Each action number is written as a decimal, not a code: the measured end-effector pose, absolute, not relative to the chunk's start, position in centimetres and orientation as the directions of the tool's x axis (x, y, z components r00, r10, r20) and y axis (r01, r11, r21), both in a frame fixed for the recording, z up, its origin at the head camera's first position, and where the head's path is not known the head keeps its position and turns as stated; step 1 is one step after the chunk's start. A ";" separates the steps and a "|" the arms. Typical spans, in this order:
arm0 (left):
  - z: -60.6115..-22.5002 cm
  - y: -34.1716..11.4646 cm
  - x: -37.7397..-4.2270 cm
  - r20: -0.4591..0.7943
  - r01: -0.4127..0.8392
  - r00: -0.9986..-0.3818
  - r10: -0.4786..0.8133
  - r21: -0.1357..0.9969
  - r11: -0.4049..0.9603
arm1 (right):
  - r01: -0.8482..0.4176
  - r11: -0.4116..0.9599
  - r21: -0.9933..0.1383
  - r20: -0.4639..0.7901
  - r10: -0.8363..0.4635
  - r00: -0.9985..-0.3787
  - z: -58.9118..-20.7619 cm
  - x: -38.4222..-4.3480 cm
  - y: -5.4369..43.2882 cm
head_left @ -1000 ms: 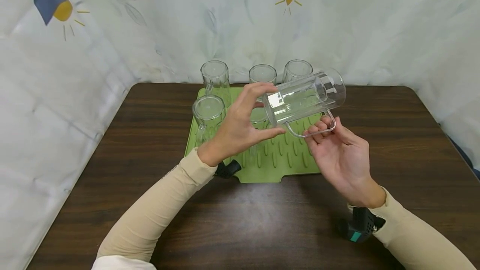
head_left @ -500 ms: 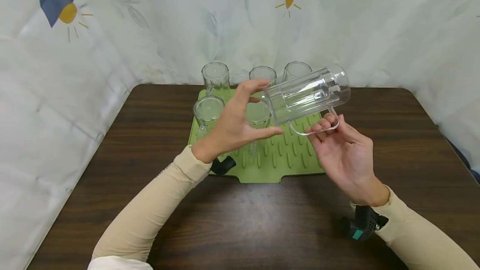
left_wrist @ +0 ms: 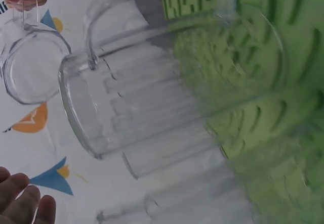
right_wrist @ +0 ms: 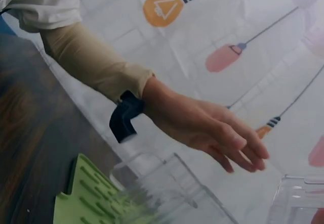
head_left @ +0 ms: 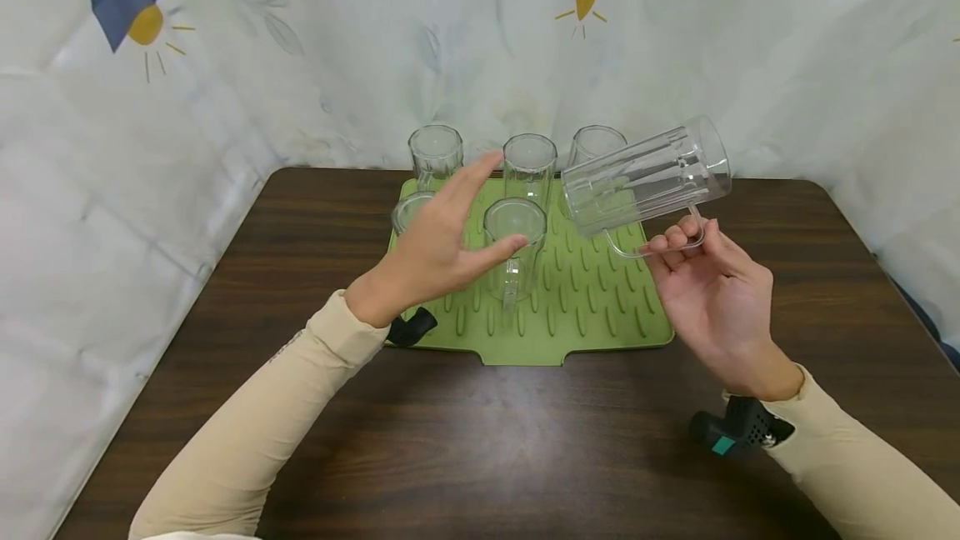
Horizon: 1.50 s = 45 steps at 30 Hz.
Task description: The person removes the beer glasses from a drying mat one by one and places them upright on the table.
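My right hand (head_left: 712,298) grips the handle of a clear glass mug (head_left: 648,177), its fingers curled round it. The mug is tilted nearly onto its side above the right part of a green ridged mat (head_left: 525,348). Apart from it, my left hand (head_left: 431,248) hovers over the mat's left side, thumb and fingers spread and holding nothing. Under and beside the left hand stand a front-left mug (head_left: 408,211), partly hidden by it, and a front-middle mug (head_left: 516,227). The left wrist view shows a mug (left_wrist: 136,102) close up, with the held mug (left_wrist: 38,64) farther off.
Three more glass mugs stand along the mat's back edge: left (head_left: 437,148), middle (head_left: 530,158) and right (head_left: 595,142), the last partly overlapped by the held mug. The dark wooden table (head_left: 510,448) backs onto a printed white curtain (head_left: 375,40).
The left hand has drawn away from the held mug's end, moving left. The right hand has carried the mug slightly right and up, away from the left hand.
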<state>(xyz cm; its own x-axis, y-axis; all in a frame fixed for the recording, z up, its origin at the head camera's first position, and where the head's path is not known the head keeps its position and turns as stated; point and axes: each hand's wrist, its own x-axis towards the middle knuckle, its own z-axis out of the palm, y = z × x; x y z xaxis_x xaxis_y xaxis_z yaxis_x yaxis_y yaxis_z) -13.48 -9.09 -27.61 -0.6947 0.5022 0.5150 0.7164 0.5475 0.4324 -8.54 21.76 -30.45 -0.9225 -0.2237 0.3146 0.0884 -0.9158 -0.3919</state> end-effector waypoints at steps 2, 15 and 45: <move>-27.6 -9.7 -13.4 0.500 0.707 -0.702 0.506 0.408 0.577 | 0.093 -0.919 -0.382 0.325 -0.228 -0.918 -30.4 -8.7 22.2; -27.9 -14.8 -12.3 0.486 0.650 -0.728 0.484 0.261 0.714 | 0.052 -0.912 -0.406 0.381 -0.221 -0.898 -30.3 -9.5 25.6; -31.0 -20.2 -10.3 0.083 0.308 -0.951 0.298 0.347 0.886 | -0.112 -0.825 -0.554 0.308 -0.078 -0.948 -31.1 -11.8 29.1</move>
